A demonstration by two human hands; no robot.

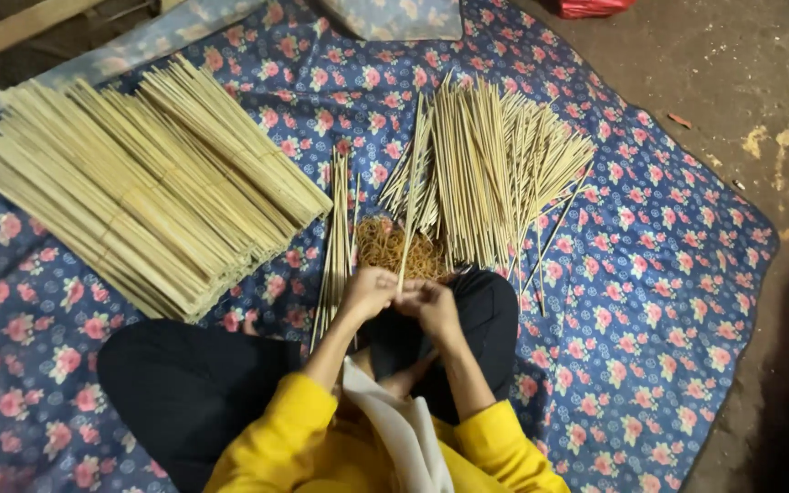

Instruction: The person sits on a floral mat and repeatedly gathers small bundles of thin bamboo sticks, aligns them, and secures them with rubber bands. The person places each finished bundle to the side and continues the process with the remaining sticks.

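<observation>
I sit cross-legged on a blue floral cloth (650, 301). My left hand (369, 290) and my right hand (431, 306) meet in front of my lap, both closed on a thin bamboo stick (410, 215) that points away from me. Just beyond my hands lies a heap of tan rubber bands (394, 248). A small row of sticks (335, 237) lies left of the hands. A loose fanned pile of thin sticks (495, 173) spreads ahead and to the right.
Tied bundles of bamboo sticks (139, 183) are stacked at the left on the cloth. Bare dirt floor (741, 82) lies to the right and back. A red object (588, 7) sits at the top edge. A wooden plank (11, 32) is at top left.
</observation>
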